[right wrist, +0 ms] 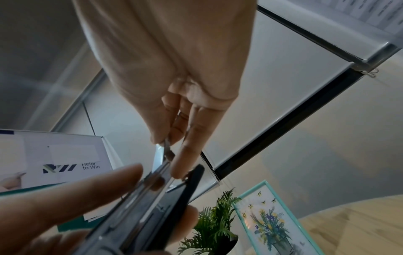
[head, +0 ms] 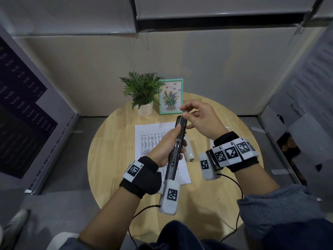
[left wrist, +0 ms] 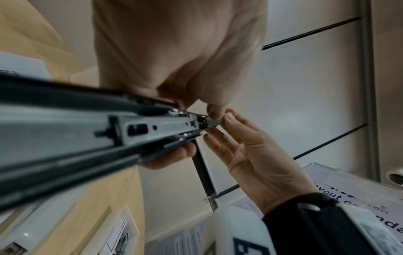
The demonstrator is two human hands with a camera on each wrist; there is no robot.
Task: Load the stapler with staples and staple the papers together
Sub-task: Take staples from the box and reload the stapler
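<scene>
Mid-frame above the bench (head: 111, 159), left hand (head: 162, 148) grips the opened stapler (head: 177, 147) while right hand (head: 201, 120) pinches staples (right wrist: 169, 151) at its far tip.

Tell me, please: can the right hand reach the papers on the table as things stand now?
Probably not at once. The right hand pinches a strip of staples at the stapler, which the left hand holds above the papers.

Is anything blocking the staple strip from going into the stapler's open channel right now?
Nothing visible does. The right hand pinches the staple strip right at the far end of the stapler, which the left hand holds opened above the papers. The channel looks unobstructed.
</scene>
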